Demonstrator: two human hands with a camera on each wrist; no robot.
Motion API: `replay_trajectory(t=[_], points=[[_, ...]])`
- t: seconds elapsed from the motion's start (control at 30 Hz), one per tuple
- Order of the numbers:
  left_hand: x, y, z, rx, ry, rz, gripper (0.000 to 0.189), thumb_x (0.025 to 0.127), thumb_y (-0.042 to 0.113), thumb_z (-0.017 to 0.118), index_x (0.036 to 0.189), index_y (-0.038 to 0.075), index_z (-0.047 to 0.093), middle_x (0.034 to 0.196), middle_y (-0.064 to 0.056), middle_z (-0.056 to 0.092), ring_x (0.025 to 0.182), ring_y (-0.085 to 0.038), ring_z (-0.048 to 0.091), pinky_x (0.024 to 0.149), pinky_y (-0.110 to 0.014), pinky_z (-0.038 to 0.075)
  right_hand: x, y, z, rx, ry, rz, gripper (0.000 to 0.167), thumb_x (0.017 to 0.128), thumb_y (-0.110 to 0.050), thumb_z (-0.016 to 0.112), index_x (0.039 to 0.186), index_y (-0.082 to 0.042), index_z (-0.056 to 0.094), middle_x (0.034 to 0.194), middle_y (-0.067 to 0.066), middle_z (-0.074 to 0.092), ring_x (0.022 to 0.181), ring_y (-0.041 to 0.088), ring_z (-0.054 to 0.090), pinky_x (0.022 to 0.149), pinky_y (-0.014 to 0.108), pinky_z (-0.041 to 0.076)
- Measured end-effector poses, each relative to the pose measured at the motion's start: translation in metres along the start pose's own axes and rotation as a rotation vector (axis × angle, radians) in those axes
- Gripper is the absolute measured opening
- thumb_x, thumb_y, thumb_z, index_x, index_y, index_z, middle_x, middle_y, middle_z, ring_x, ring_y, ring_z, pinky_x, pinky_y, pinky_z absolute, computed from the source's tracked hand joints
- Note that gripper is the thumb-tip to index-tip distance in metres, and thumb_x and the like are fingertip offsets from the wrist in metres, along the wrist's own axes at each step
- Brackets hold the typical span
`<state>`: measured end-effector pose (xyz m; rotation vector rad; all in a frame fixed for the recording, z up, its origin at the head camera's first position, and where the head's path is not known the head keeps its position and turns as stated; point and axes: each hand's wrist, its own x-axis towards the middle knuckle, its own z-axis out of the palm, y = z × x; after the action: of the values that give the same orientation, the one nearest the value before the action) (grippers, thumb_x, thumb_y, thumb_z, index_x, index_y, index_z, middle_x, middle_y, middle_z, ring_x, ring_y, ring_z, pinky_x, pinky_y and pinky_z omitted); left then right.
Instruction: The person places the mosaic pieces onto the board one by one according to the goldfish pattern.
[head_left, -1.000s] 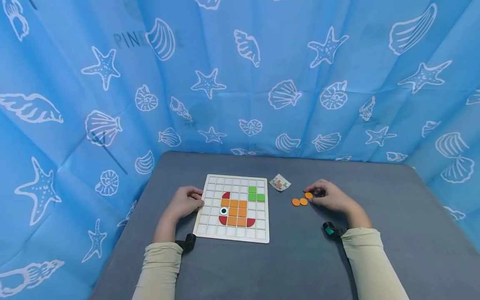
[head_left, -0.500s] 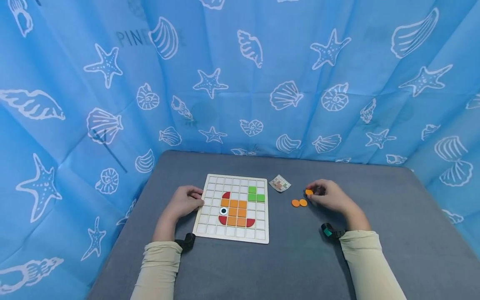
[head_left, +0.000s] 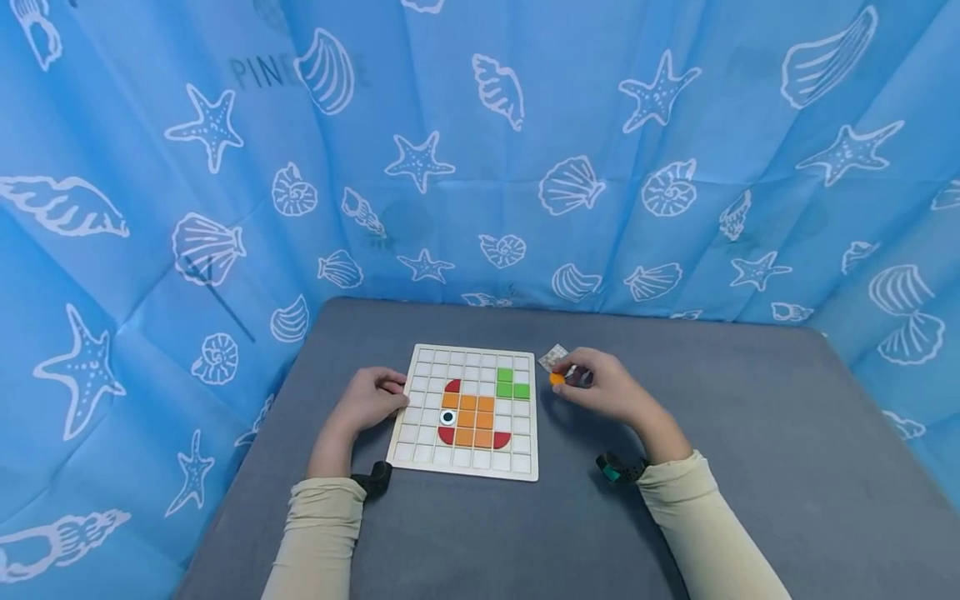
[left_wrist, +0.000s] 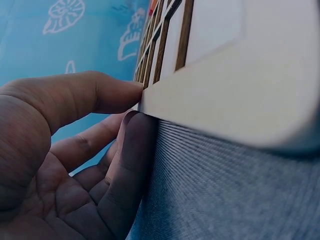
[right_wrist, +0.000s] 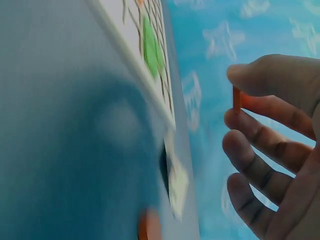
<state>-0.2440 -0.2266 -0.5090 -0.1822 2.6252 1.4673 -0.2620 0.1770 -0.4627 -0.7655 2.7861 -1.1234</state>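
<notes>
A square grid board with a pale frame lies on the table, bearing a picture of orange, red and green tiles and a round eye piece. At its left edge, my left hand pinches the rim, thumb on top and fingers at the side, as the left wrist view shows. My right hand holds an orange disc between thumb and fingertips, raised just right of the board. In the right wrist view that disc is seen edge-on. Another orange piece lies blurred on the table below; the head view hides it.
A small patterned card lies beyond the board's upper right corner, partly covered by my right hand. The grey table runs back to a blue curtain with white shell prints. Black camera mounts sit at both wrists.
My right hand has picked up an orange disc from beside two others and carried it left toward the board. My left hand stays at the board's edge.
</notes>
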Motion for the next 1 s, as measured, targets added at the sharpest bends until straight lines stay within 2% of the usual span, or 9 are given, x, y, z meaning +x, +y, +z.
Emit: replay_trajectory(t=[0.17, 0.3, 0.57, 0.8, 1.0], points=[[0.0, 0.0, 0.002, -0.004, 0.003, -0.005, 0.035, 0.09, 0.008, 0.077, 0.124, 0.001, 0.072, 0.1, -0.013, 0.069, 0.081, -0.02, 0.067, 0.07, -0.03, 0.061, 0.02, -0.03, 0.028, 0.018, -0.067, -0.09, 0.022, 0.094, -0.013, 0.08, 0.115, -0.007, 0.077, 0.109, 0.006, 0.074, 0.086, 0.018, 0.062, 0.069, 0.029, 0.053], [0.0, -0.001, 0.002, -0.01, 0.0, -0.001, 0.035, 0.091, 0.007, 0.076, 0.125, 0.0, 0.072, 0.101, -0.013, 0.069, 0.081, -0.02, 0.067, 0.07, -0.03, 0.061, 0.032, -0.051, 0.053, 0.007, -0.134, -0.158, 0.023, 0.095, -0.018, 0.081, 0.115, -0.009, 0.078, 0.109, 0.003, 0.075, 0.088, 0.021, 0.066, 0.073, 0.029, 0.054], [-0.001, 0.001, -0.001, -0.007, -0.015, 0.018, 0.035, 0.091, 0.006, 0.075, 0.125, -0.001, 0.071, 0.101, -0.014, 0.07, 0.08, -0.019, 0.068, 0.07, -0.031, 0.061, 0.048, -0.088, 0.099, -0.015, -0.24, -0.189, 0.018, 0.095, -0.021, 0.081, 0.111, -0.012, 0.078, 0.101, 0.0, 0.071, 0.081, 0.015, 0.063, 0.072, 0.027, 0.052], [0.001, 0.0, -0.002, -0.004, -0.025, 0.013, 0.034, 0.091, 0.007, 0.075, 0.124, -0.001, 0.072, 0.101, -0.013, 0.071, 0.079, -0.018, 0.067, 0.069, -0.029, 0.06, 0.054, -0.1, 0.122, -0.025, -0.302, -0.213, 0.017, 0.096, -0.021, 0.079, 0.111, -0.015, 0.079, 0.103, -0.003, 0.07, 0.083, 0.01, 0.063, 0.077, 0.024, 0.053], [0.001, 0.001, -0.003, -0.003, -0.031, 0.005, 0.033, 0.092, 0.007, 0.075, 0.124, -0.001, 0.072, 0.1, -0.013, 0.071, 0.078, -0.017, 0.067, 0.069, -0.029, 0.06, 0.057, -0.101, 0.128, -0.04, -0.317, -0.214, 0.02, 0.095, -0.019, 0.08, 0.113, -0.013, 0.079, 0.105, 0.0, 0.071, 0.086, 0.012, 0.062, 0.079, 0.025, 0.052]])
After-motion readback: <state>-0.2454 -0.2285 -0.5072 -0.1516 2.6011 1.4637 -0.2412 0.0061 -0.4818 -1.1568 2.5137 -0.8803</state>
